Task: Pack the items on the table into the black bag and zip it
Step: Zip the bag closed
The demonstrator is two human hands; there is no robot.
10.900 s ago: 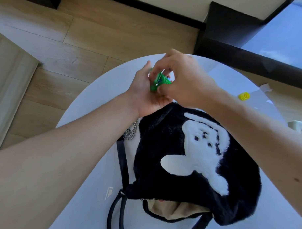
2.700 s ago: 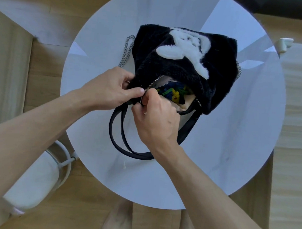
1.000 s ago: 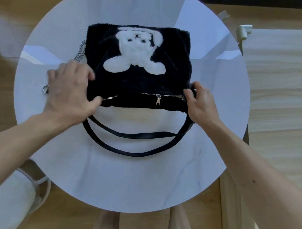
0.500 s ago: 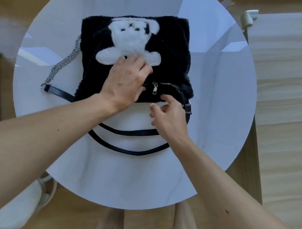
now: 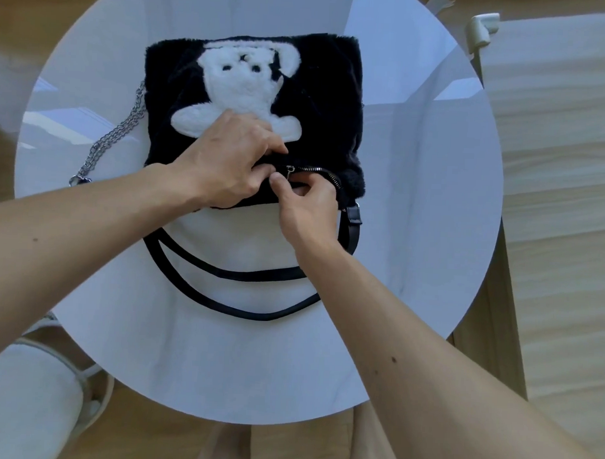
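Note:
The fluffy black bag (image 5: 326, 92) with a white bear patch lies flat on the round white table (image 5: 414, 233), its zipped edge toward me. My left hand (image 5: 228, 161) presses down on the bag's near edge and pinches the fabric just left of the zip slider (image 5: 289, 169). My right hand (image 5: 305, 205) sits below the slider, its thumb and fingers closed at the silver pull tab. To the right of the slider the zip teeth (image 5: 320, 171) lie apart. Nothing inside the bag is visible.
Two black straps (image 5: 237, 289) loop over the table toward me. A silver chain (image 5: 115, 137) trails off the bag's left side. A white stool (image 5: 31, 402) stands at lower left. A pale wooden surface (image 5: 552, 203) lies to the right, with wooden floor around.
My right hand has moved up from the table to the zip pull. My left hand has shifted down and closed on the bag's edge beside the slider. The bag has stayed in place.

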